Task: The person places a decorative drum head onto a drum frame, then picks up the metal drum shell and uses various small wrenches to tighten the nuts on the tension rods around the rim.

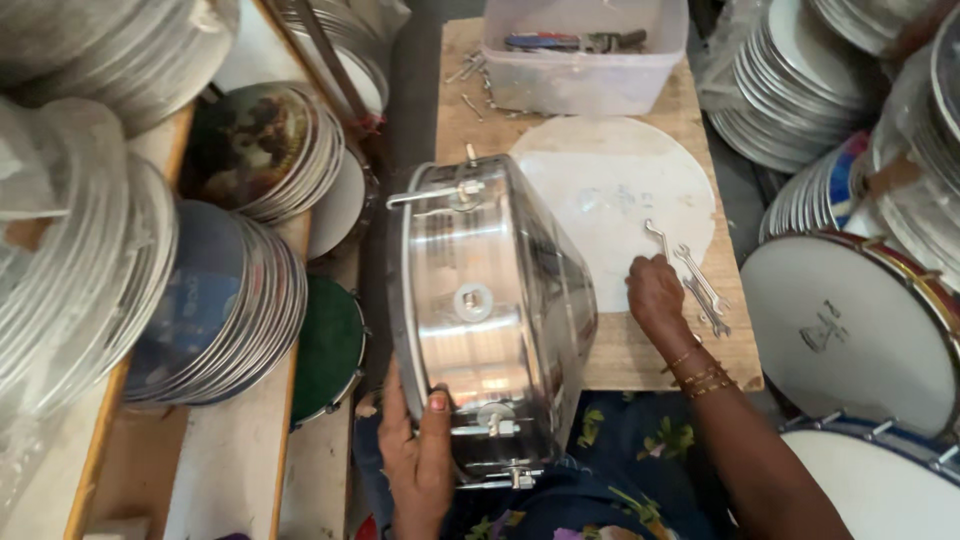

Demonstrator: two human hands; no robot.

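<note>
Shiny steel drum shell (485,310), tilted.

A wooden table (720,372) stood at the centre. Left of it ran a wooden shelf (230,450) stacked with drumheads (215,305); right of it leaned more drums (850,325). A plastic tub (580,65) sat at its far end, perhaps holding tools.

Left hand (415,455) is gripping the steel drum (485,310) on its side, right hand (655,295) is resting on the bench (640,350), touching the spanners (695,280) by a white drumhead (600,190).
</note>
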